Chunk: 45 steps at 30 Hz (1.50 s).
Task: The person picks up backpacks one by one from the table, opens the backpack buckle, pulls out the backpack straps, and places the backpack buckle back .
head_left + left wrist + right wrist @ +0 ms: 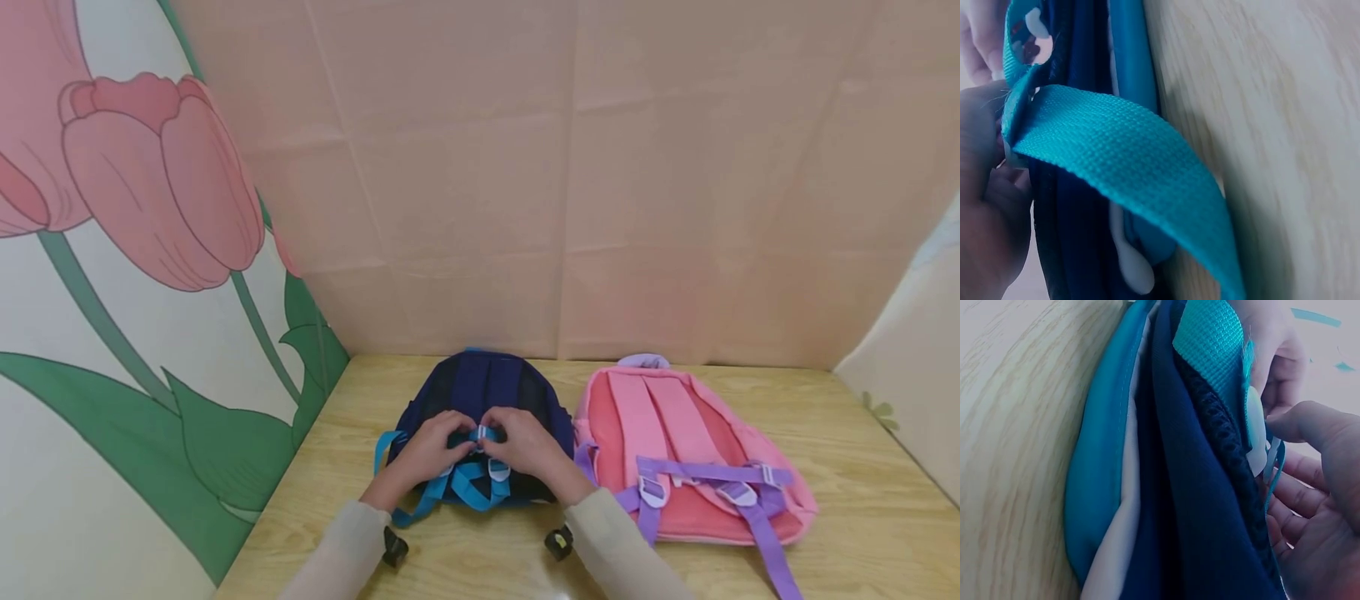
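A dark blue backpack [480, 375] lies on the table with its shoulder-strap side up. Above its middle, my left hand [429, 448] and right hand [528, 443] face each other, fingers curled. Between them they pinch a short blue chest strap with a white buckle [482, 433], one hand at each side. Loose blue webbing [474, 490] with white adjusters hangs below the hands. In the left wrist view a teal strap [1122, 147] arches past the left fingers. The right wrist view shows a white plastic adjuster [1256, 431] beside the right thumb; the fingertips are partly hidden.
A pink backpack [697, 417] with purple straps lies close on the right, one strap hanging toward the front. Both rest on a wood-grain table [862, 467]. A pinkish cloth wall [465, 183] stands behind, and a tulip-printed panel [157, 183] on the left.
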Available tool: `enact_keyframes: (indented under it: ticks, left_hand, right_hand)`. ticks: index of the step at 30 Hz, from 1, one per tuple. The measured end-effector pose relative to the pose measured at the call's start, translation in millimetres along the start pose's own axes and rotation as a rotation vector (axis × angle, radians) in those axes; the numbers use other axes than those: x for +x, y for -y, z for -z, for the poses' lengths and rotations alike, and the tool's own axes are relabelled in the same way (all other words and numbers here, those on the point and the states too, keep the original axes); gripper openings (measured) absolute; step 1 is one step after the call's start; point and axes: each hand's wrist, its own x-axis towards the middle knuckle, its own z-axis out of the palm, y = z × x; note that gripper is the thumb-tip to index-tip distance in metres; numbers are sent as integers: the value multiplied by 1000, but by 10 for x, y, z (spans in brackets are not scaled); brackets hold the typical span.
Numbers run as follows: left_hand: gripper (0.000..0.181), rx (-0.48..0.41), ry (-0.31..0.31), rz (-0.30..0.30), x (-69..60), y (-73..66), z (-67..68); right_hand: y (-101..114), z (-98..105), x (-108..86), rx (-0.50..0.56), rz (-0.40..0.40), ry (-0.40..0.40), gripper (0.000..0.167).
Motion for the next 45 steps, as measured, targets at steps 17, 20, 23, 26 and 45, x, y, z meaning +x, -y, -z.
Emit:
enact_keyframes:
  ticks: [17, 20, 23, 26, 45]
  left_hand:
    - [24, -59, 0, -34, 42, -59, 13]
    - [24, -70, 9, -32, 48, -82, 19]
    - [24, -74, 12, -27, 52, -91, 18]
    - [24, -65, 10, -26, 58, -88, 13]
    - [24, -34, 6, -77, 78, -40, 29]
  right_hand:
    - [-29, 50, -77, -6, -2, -29, 15]
    - [-43, 54, -83, -10, -4, -19, 15]
    - [-46, 69, -88, -7, -18, -13, 16]
    - [-52, 79, -94, -10, -21, -16, 15]
    - [-74, 141, -138, 3, 7, -32, 15]
